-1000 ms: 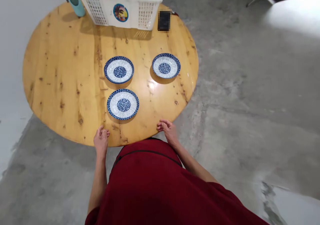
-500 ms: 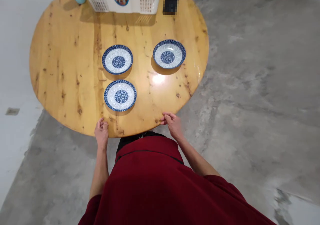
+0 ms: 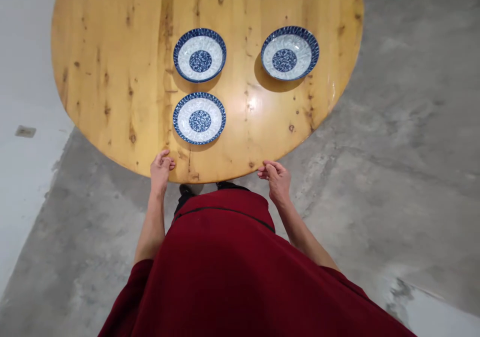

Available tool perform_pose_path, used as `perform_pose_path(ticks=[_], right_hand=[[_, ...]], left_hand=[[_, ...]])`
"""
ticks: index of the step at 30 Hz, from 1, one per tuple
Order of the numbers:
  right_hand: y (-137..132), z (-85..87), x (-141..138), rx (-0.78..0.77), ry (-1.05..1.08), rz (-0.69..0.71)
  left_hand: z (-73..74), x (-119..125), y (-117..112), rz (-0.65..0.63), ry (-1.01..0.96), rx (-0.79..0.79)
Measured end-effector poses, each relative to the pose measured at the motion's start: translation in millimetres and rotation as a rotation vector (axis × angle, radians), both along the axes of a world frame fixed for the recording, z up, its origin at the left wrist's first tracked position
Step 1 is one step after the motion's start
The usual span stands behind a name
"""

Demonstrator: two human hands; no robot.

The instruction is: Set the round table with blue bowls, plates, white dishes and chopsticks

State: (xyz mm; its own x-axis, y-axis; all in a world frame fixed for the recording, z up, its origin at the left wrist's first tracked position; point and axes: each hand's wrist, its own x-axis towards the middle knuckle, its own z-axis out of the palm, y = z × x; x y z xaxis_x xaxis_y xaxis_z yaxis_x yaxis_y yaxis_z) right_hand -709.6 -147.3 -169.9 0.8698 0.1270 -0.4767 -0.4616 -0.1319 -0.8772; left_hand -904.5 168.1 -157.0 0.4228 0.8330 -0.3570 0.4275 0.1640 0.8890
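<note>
Three blue-and-white patterned plates lie face up on the wooden table (image 3: 123, 102). The near plate (image 3: 199, 118) sits closest to my body, and the middle plate (image 3: 199, 55) is just behind it, a narrow gap between them. Off to the right is a deeper-looking plate (image 3: 290, 53). My left hand (image 3: 161, 171) is at the table's front edge, left of the near plate, its fingers loosely bent and apart with nothing in them. At the edge on the right, my right hand (image 3: 276, 179) has loosely stretched fingers and holds nothing. Neither hand touches a plate.
The table's rounded edge runs in front of my body. Grey concrete floor (image 3: 393, 177) spreads to the right, and a white wall (image 3: 26, 67) with a socket plate (image 3: 25, 131) stands at the left. A basket's shadow falls at the top.
The view has tilted down and come closer, so the white basket, the blue-green object and the dark blurred item have left the picture. The plates stay in place; both hands remain near the table edge, empty.
</note>
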Motion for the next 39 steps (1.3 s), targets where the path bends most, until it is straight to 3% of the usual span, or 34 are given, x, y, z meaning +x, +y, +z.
perform_pose_path(ticks=[6, 12, 16, 21, 25, 30, 35, 39], right_hand=[[50.6, 16.1, -28.3, 0.024, -0.048, 0.028], [104.6, 26.9, -81.1, 0.028, -0.071, 0.064], [131.7, 25.7, -123.5, 0.010, -0.043, 0.081], [157.5, 26.7, -170.3, 0.029, -0.010, 0.120], [172.4, 31.8, -187.9, 0.001, -0.012, 0.169], [194.5, 48.7, -155.3, -0.015, -0.127, 0.213], [238.0, 65.6, -67.9, -0.054, -0.371, 0.158], [283.5, 69.0, 11.0, -0.246, -0.478, 0.103]], left_hand=[[14.0, -40.8, 8.6, -0.063, -0.077, -0.160], [14.9, -115.3, 61.1, 0.034, -0.020, -0.051], [12.3, -148.8, 88.4, 0.026, 0.000, -0.052], [11.4, -168.9, 110.2, -0.052, 0.029, -0.062], [12.5, -166.6, 128.9, -0.125, 0.027, -0.040], [17.6, -145.0, 149.8, -0.230, -0.008, -0.039], [17.8, -126.4, 180.9, -0.264, -0.038, -0.041], [14.9, -107.9, 222.7, -0.287, -0.023, -0.055]])
